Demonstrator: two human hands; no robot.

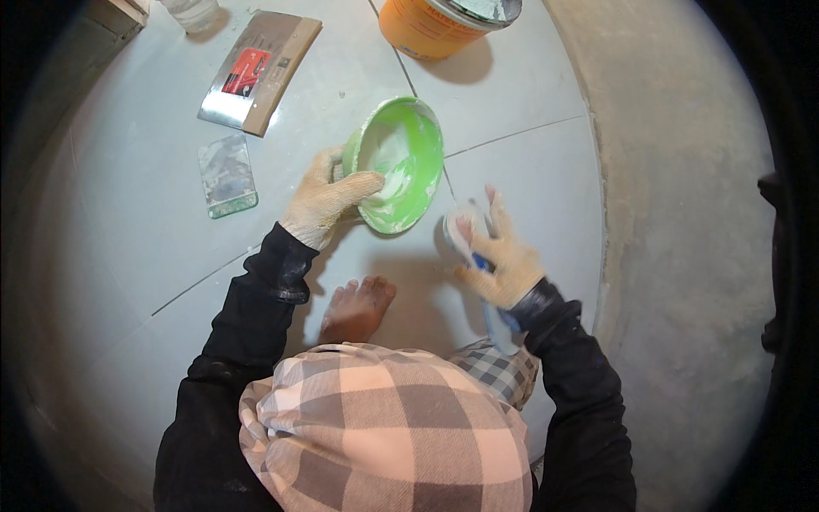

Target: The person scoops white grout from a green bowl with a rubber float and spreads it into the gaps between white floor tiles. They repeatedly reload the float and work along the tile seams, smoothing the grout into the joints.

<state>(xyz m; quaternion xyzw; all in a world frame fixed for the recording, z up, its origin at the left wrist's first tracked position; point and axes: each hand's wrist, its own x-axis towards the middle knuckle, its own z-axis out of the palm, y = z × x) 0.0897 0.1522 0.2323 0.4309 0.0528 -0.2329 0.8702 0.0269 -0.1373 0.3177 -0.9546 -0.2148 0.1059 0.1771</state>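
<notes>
My left hand (331, 198), in a cream knit glove, grips the near-left rim of a green bowl (420, 162), thumb inside and fingers around the outside. The bowl is tilted, its mouth turned up and to the right. White paste smears its inner wall and base. To the right and a little nearer, my right hand (505, 263), also gloved, is closed around a blue-and-white hand tool (500, 331). Some fingertips poke bare from this glove. Motion blurs the tool, so its exact kind is unclear. It stays apart from the bowl.
A wide metal scraper (223, 107) with a tan edge lies far left. Nearer is a smeared clear plate (227, 175) with a green edge. An orange bucket (426, 30) and a clear cup (194, 15) stand at the back. My bare foot (358, 309) rests on the tiles.
</notes>
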